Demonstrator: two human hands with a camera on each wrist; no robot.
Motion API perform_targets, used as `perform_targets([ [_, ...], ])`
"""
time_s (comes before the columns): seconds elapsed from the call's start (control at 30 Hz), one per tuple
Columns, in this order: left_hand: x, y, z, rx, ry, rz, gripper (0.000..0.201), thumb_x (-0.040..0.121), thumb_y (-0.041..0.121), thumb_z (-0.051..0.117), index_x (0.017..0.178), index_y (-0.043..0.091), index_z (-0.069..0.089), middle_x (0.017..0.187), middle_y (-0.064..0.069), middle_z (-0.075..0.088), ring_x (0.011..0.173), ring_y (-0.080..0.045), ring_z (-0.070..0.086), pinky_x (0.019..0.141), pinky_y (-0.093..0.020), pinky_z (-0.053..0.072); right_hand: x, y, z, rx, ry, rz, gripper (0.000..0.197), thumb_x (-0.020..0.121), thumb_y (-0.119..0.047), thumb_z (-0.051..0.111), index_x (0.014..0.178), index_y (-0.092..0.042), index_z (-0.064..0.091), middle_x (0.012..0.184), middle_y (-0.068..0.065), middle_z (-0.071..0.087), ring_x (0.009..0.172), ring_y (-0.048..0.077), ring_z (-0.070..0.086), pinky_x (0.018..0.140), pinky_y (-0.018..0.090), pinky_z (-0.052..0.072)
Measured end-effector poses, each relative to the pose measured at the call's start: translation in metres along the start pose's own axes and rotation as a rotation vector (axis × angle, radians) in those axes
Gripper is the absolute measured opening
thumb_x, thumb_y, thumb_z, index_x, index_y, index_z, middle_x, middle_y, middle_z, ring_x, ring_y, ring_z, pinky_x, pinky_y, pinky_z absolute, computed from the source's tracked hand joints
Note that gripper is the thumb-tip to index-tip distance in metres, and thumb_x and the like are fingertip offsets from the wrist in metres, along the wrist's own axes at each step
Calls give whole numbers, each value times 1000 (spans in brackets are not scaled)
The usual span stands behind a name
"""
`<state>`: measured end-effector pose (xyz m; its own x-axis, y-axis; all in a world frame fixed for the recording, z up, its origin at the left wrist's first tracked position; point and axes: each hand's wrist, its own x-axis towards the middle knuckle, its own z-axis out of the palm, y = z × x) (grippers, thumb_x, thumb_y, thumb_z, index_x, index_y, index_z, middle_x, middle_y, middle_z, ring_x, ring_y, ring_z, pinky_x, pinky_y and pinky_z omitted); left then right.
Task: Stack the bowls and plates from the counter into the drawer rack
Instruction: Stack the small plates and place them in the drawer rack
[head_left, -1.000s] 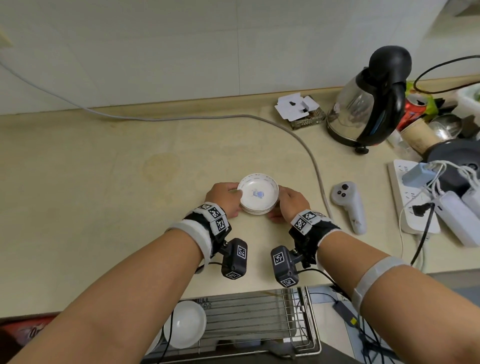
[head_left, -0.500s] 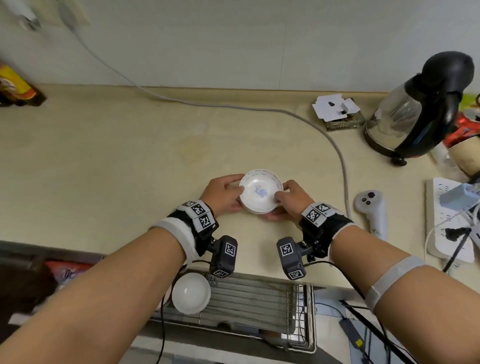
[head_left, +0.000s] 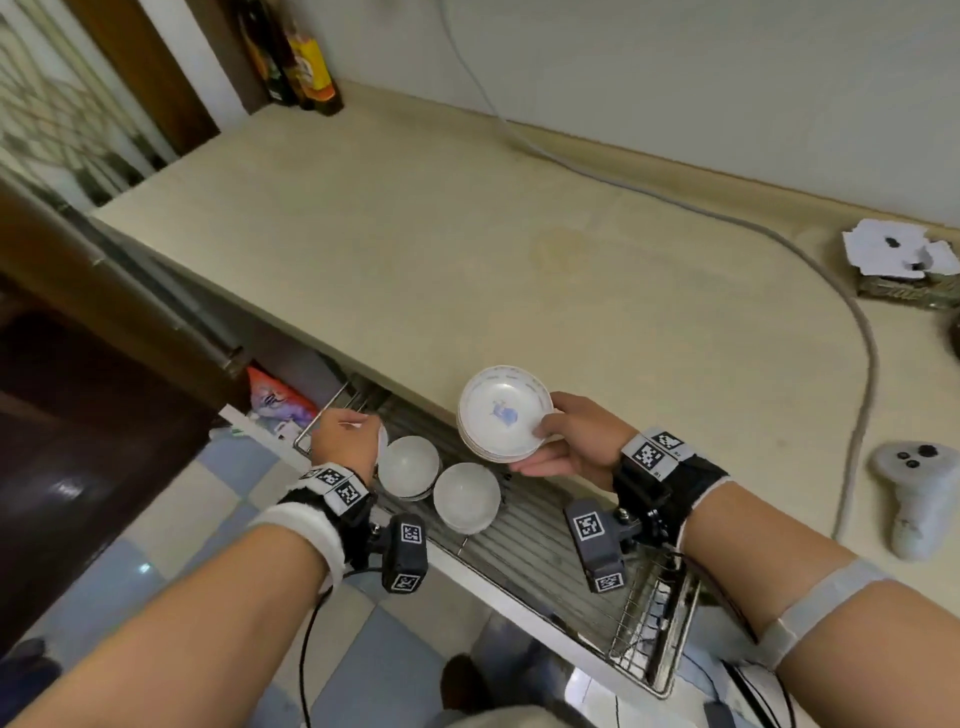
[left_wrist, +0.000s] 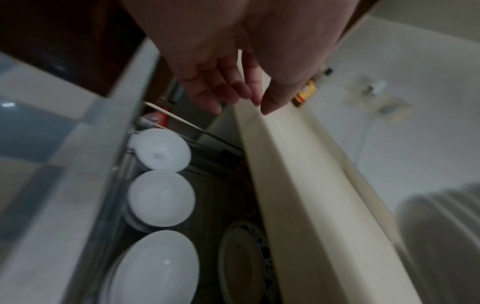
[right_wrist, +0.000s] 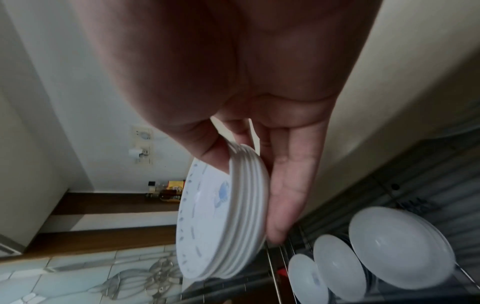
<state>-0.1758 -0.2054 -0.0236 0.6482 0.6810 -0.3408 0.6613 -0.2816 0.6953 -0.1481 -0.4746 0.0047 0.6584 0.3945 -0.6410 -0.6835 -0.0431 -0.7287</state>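
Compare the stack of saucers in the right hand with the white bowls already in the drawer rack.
The saucers are shallow, with a blue motif and a dotted rim; the bowls are deeper and plain. The saucers are held in the air by the right hand; the bowls rest in the rack. Both are white, round and stacked.

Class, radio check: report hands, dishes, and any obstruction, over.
Right hand grips stack of small plates above drawer rack. Left hand open, empty, over the rack. Three white bowls already racked at left end; right side free.
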Motion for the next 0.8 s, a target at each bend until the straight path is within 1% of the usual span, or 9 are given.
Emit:
perform_targets([
  [0.1,4,-39,-15,-47,68,-248,74,75,32,80,131,1,43,132,-25,54,113,-43,58,94,-46,47,-3,20,16,-41,-51,45,45,91,1,46,134,-7,50,116,29,70,92,40,75,73,37,62],
  [0.2,8,-74,-16,-24,-110,-418,105,57,46,87,137,13,27,134,-21,49,114,-44,57,96,-52,52,-7,45,26,-83,-65,95,43,93,3,44,134,-9,51,116,27,71,93,39,75,77,38,63],
  [0.23,9,-83,-13,-58,-202,-425,99,56,42,87,132,17,28,131,-20,52,109,-43,60,90,-55,57,-8,54,28,-98,-62,112,44,94,4,43,134,-11,51,117,26,71,95,40,75,79,39,63],
  [0.3,6,-97,-6,-184,-319,-438,73,74,25,80,126,20,30,124,-20,56,99,-41,66,73,-57,62,-9,70,29,-119,-44,140,46,94,6,41,134,-15,50,117,22,71,94,38,75,81,39,63],
  [0.4,4,-100,1,-345,-357,-455,56,85,14,71,125,20,31,114,-15,56,86,-37,70,58,-51,63,-7,95,24,-94,26,187,46,95,8,40,136,-12,48,114,21,70,80,30,77,68,33,63],
  [0.53,13,-109,3,-382,-405,-449,65,79,16,76,134,13,42,118,-20,67,84,-37,74,62,-50,63,2,124,10,6,61,284,53,93,11,41,140,-12,46,131,28,62,80,35,76,61,31,62],
  [0.67,16,-117,3,-424,-434,-440,68,74,22,80,133,12,48,117,-19,71,90,-36,75,66,-47,63,29,156,-7,91,148,381,62,87,19,40,140,-13,48,134,28,54,103,51,63,57,40,64],
  [0.73,13,-121,5,-455,-444,-428,74,71,27,85,135,14,50,117,-18,71,94,-36,74,68,-47,63,47,172,-17,61,217,423,56,87,20,41,133,-11,51,121,24,58,106,54,60,65,44,63],
  [0.8,11,-128,6,-471,-431,-406,70,74,27,83,135,16,50,119,-17,71,93,-36,75,72,-48,63,66,189,-29,8,261,463,48,89,17,45,130,-6,52,123,25,60,110,53,61,84,51,59],
])
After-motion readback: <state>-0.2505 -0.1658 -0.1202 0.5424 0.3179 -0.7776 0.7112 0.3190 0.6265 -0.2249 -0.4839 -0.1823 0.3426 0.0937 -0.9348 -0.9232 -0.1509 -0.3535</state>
